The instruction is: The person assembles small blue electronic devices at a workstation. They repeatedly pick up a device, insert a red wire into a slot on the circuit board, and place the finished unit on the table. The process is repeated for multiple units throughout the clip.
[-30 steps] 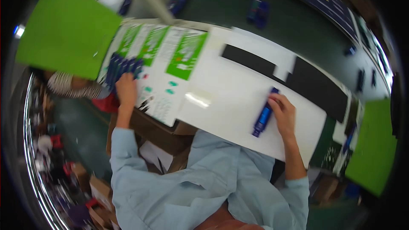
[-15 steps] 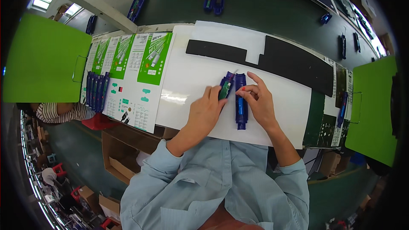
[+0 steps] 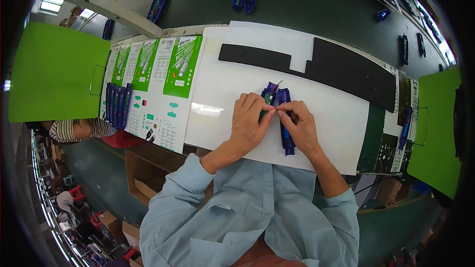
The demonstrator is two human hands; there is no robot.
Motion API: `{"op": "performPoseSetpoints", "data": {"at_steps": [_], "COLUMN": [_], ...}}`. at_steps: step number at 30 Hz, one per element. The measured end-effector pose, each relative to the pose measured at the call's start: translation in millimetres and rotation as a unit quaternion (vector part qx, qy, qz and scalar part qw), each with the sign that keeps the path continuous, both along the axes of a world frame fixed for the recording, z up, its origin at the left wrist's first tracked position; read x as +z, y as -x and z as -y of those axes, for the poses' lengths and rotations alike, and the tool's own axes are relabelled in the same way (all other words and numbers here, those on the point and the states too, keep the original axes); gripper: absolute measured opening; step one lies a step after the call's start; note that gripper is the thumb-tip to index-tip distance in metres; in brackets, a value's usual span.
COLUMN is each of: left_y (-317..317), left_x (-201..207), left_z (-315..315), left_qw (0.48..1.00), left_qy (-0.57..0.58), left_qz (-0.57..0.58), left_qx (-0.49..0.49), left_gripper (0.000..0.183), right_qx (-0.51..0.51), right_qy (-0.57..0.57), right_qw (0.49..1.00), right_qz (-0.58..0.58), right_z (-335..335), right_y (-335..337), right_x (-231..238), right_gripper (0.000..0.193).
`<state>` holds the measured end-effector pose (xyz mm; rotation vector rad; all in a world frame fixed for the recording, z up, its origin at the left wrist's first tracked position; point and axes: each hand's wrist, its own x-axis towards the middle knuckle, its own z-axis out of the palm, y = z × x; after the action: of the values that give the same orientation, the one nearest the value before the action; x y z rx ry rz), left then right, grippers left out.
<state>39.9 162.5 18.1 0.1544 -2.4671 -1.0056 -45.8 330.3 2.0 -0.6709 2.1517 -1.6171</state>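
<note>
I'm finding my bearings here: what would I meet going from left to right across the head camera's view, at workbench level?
Large green panel, row of dark blue cases, left fingers, right fingers, lone blue case, second green panel.

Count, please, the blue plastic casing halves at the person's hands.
2: the left casing half with a green circuit board, partly under the left hand; the right casing half, partly under the right hand. More could be hidden.
</note>
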Motion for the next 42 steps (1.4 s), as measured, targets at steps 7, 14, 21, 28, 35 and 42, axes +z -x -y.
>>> {"op": "performPoseSetpoints", "data": {"at_steps": [7,14,21,28,35,42], "left_y": [-14.4,-52.6,-60.4,-50.5,-58.0,-99.8], "left_x": [-7.0,18.2,2.0,-1.0,8.0,-1.4], "left_z": [-20.8,9.7,13.3,15.7,8.3,-6.6], "left_qw": [0.987,0.997,0.992,0.989,0.982,0.995], "left_qy": [-0.135,0.036,0.046,0.081,0.131,0.07], "left_qz": [0.045,0.059,0.11,0.096,0.087,0.042], "left_qx": [0.068,0.034,-0.027,-0.083,-0.101,-0.055], "left_gripper": [0.014,0.03,0.024,0.017,0.024,0.044], "right_qx": [-0.016,0.026,0.087,0.115,0.195,0.279], "right_qy": [0.046,-0.029,-0.058,-0.089,-0.155,-0.19], "right_qw": [0.999,0.999,0.973,0.949,0.924,0.906], "right_qz": [0.021,-0.005,-0.208,-0.281,-0.291,-0.257], "right_z": [2.7,2.5,15.5,24.0,24.8,30.3], "right_y": [-9.7,-4.0,-13.7,-21.6,-11.2,5.5], "right_x": [0.4,15.1,21.4,26.1,31.8,45.1], "right_gripper": [0.011,0.01,0.015,0.017,0.008,0.003]}}
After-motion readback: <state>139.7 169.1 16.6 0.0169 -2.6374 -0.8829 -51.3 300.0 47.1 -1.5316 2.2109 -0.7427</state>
